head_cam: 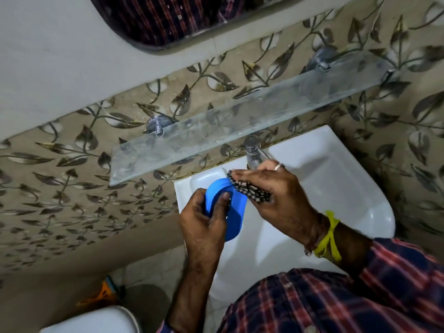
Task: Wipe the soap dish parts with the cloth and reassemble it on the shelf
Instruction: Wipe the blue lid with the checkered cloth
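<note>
Blue soap dish (230, 207) gripped by left hand (204, 219) at frame centre, long axis running upper left to lower right. Cloth (249, 191) pinched in right hand (271, 195), touching dish's upper right edge. Glass shelf (240, 121) above, upper centre.

Over a white washbasin (324, 179), the left hand (204, 219) grips a blue soap dish part (236, 207), thumb across its face. The right hand (276, 188) pinches a dark patterned cloth (249, 189) against the part's upper edge. A chrome tap (253, 150) sits behind; a glass shelf (240, 123) spans the leaf-patterned wall tiles (60, 188) above.
</note>
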Demonstrator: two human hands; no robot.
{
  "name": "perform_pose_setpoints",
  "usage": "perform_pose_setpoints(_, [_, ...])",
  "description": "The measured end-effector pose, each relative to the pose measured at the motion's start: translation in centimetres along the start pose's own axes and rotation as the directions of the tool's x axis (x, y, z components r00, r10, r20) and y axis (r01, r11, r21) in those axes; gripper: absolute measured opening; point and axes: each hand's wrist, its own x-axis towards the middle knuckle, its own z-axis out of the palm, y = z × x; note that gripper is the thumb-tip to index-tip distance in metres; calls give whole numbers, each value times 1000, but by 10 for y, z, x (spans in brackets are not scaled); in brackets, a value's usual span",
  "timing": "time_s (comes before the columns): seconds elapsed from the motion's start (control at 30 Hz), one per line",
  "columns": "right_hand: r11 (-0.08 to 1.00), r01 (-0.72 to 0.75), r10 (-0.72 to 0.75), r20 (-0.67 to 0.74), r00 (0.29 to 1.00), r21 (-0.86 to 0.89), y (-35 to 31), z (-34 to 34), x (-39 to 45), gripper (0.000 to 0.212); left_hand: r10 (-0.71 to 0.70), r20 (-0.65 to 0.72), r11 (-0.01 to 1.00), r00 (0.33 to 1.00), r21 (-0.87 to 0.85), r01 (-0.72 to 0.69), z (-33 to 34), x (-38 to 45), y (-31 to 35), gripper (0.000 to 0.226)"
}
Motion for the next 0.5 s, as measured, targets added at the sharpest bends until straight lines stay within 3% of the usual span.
perform_pose_setpoints(0.1, [996, 88, -87, -37, 996, 30, -5, 8, 9, 41, -11, -59, 996, 998, -93, 6, 0, 1, 2, 14])
perform_pose_setpoints(0.2, [997, 4, 7, -140, 990, 81, -2, 8, 5, 44, -23, -132, 972, 991, -233, -8, -2, 7, 3, 11])
perform_pose_setpoints(0.3, [990, -103, 119, -191, 974, 92, 4, 5, 2, 38, -104, -15, 944, 994, -317, 94, 5, 6, 1, 18])
perform_pose_setpoints(0.4, [999, -17, 14, -97, 995, -37, 3, -2, 10, 42, -103, 173, 973, 980, -188, 135, 5, 11, 2, 16])
perform_pose_setpoints(0.5, [997, 67, -70, -55, 996, -41, -2, -5, 23, 40, -43, 163, 995, 986, -81, 56, 0, 25, 10, 11])
